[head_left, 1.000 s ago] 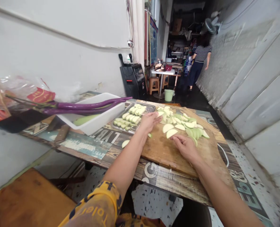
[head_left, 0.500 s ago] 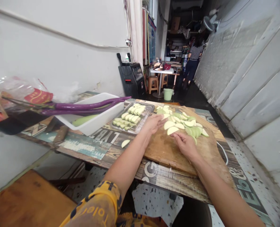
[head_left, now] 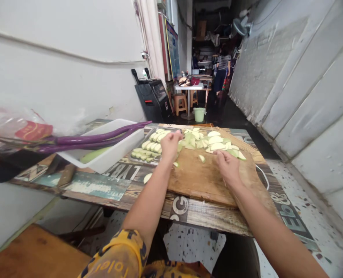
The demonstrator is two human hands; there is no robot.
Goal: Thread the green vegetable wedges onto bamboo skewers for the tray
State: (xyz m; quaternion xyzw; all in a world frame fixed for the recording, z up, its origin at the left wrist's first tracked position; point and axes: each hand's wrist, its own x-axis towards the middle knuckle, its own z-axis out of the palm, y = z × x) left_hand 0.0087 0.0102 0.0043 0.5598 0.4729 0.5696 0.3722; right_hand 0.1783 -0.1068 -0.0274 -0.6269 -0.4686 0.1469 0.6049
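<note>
My left hand point(head_left: 170, 146) is closed, fingers drawn together, above the left edge of the wooden cutting board point(head_left: 200, 181); whatever it grips is hidden. My right hand point(head_left: 228, 165) pinches at the near edge of a heap of pale, green-skinned vegetable slices point(head_left: 218, 146) on the board. A thin pale line like a skewer shows below its palm, but I cannot make out for certain what it holds. One small slice point(head_left: 202, 158) lies apart on the board. Left of my left hand, a clear tray point(head_left: 128, 157) carries rows of threaded-looking slices point(head_left: 151, 146).
Long purple eggplants point(head_left: 84, 141) lie across a white bin point(head_left: 102, 166) on the left. A knife handle point(head_left: 66, 175) rests near the table edge. Thin bamboo skewers point(head_left: 247, 144) lie behind the board. A person point(head_left: 223, 67) stands far back, beyond a green bucket point(head_left: 199, 114).
My left hand has left the slices and moved left toward the tray, its fingers closing. The slices nearest my right hand have shifted back, baring more board. The view has turned slightly right.
</note>
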